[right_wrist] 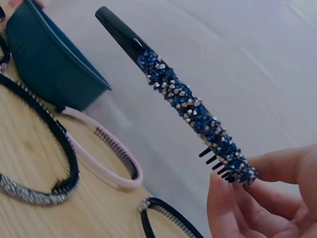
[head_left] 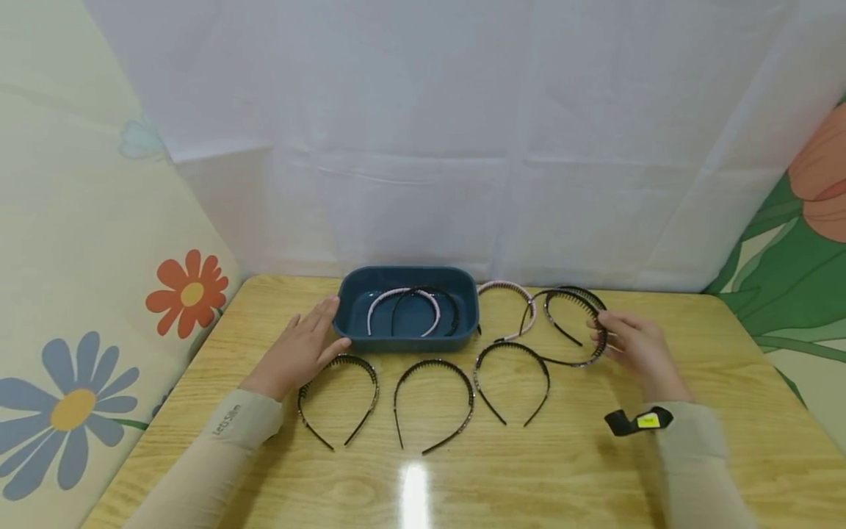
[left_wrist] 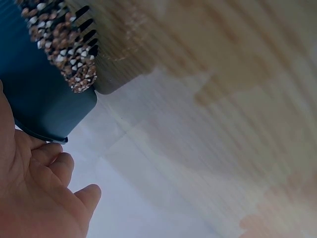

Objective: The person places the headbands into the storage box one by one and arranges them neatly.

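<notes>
My right hand [head_left: 637, 349] pinches a black toothed headband [right_wrist: 193, 111] between thumb and fingers, raised above the table at the right. Blue and silver stones cover part of that band. My left hand [head_left: 297, 353] rests against the left end of a dark blue bin [head_left: 406, 344], its fingers touching the rim. Inside the bin are a pink headband [head_left: 372, 312] and a black headband [head_left: 456, 312]. Another pink headband [right_wrist: 104, 171] lies on the table right of the bin, and a black headband [right_wrist: 171, 210] lies farther right, partly behind the held one.
In front of the bin, black stone-trimmed headbands lie in a row: left [head_left: 377, 389], middle [head_left: 472, 397] and right [head_left: 547, 382]. The left one reaches close under my left hand. A white cloth [head_left: 410, 147] hangs behind the wooden table [head_left: 529, 477].
</notes>
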{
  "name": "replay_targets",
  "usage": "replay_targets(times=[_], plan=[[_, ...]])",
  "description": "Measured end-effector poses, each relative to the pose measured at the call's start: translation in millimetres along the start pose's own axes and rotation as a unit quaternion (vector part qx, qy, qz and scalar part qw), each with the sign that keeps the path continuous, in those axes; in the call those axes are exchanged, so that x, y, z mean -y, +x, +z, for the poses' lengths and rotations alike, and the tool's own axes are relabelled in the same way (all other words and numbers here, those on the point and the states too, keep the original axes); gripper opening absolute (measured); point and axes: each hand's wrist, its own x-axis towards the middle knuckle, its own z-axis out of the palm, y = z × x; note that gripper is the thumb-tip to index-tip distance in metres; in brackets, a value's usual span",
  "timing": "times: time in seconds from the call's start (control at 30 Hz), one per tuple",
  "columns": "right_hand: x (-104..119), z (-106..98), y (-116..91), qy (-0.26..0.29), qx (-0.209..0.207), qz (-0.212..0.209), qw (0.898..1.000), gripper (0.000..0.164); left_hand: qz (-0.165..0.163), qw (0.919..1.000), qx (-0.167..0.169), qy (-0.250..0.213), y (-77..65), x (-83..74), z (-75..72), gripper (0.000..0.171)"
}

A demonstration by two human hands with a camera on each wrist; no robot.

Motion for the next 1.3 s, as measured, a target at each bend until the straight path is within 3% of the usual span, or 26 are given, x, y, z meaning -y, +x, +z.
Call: replay_targets(times=[0.3,0.57,0.8,1.13,1.3], plan=[[-3.2,22.7,4.5,0.065,0.01,0.017,0.998,0.025,0.002,1.0,0.0,0.001,-1.2,-0.5,-1.0,0.08],[-7.3,36.2,5.1,0.054,0.043,0.011,0.998,0.03,0.0,1.0,0.001,0.0,-1.4,-1.1,-1.5,0.079],[-10.0,51.5,6.6,0.075,0.032,0.015,0.997,0.032,0.001,1.0,0.002,-0.002,-0.6,-1.5,-0.9,0.079],[-12.2,82.6,15.1,0.099,0.031,-0.033,0.994,0.034,-0.002,1.0,0.002,-0.001,0.7,0.8,0.8,0.08],[-13.3,97.4,17.7,0.106,0.033,-0.056,0.992,0.025,-0.003,1.0,0.002,-0.002,0.9,0.9,0.8,0.08]])
